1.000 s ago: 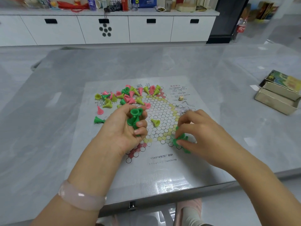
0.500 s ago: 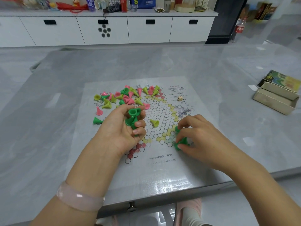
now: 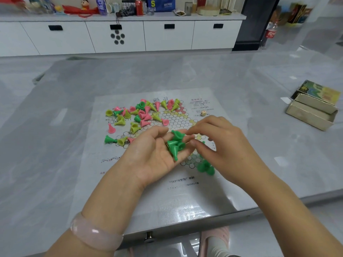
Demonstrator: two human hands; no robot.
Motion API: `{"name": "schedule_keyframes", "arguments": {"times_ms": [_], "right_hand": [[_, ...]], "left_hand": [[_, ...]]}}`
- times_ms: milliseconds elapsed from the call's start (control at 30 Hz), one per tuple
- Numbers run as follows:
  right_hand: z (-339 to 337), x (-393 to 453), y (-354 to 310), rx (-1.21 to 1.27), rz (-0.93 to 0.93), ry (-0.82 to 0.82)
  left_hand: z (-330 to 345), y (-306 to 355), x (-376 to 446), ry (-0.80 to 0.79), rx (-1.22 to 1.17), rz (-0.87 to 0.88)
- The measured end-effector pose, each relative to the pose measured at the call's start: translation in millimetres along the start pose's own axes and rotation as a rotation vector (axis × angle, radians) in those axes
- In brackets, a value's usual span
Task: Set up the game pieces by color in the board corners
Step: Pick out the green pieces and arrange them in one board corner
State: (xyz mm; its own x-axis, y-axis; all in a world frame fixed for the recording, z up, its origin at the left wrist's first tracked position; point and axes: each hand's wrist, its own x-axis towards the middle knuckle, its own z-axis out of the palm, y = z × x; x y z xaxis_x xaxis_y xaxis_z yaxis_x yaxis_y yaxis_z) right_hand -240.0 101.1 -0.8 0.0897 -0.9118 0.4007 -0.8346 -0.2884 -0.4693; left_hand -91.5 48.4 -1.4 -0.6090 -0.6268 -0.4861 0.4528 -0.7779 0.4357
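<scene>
Loose pile (image 3: 141, 114): pink, yellow and green cones lie tipped over on the far-left part of the board (image 3: 130, 182), unsorted; 1 green cone (image 3: 109, 140) sits apart at the left edge.
Left hand (image 3: 154, 154): palm up over the board's middle, fingers cupped round a small heap of green pieces (image 3: 175, 144).
Right hand (image 3: 226, 145): fingertips just beside that heap, thumb and forefinger drawn close as if to pinch 1 piece; whether it has one yet, I cannot tell.
Near-right corner: a few green pieces (image 3: 205, 166) already stand there, partly hidden under the right hand.
Handling: the pieces look like light, stiff, smooth plastic; they would likely topple or roll easily, so pinch the narrow tip and set the wide base down.
</scene>
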Motion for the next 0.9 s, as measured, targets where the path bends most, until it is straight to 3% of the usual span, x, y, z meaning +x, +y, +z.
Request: {"name": "schedule_keyframes", "arguments": {"times_ms": [300, 600, 900], "right_hand": [[11, 11, -7, -0.014, -0.06, -0.027], [6, 11, -15, 0.336, 0.242, 0.113], [7, 13, -14, 0.47, 0.244, 0.097]], "left_hand": [[2, -4, 1, -0.025, 0.028, 0.003], [3, -4, 0, 0.121, 0.168, 0.002], [7, -4, -5, 0.053, 0.241, -0.013]]}}
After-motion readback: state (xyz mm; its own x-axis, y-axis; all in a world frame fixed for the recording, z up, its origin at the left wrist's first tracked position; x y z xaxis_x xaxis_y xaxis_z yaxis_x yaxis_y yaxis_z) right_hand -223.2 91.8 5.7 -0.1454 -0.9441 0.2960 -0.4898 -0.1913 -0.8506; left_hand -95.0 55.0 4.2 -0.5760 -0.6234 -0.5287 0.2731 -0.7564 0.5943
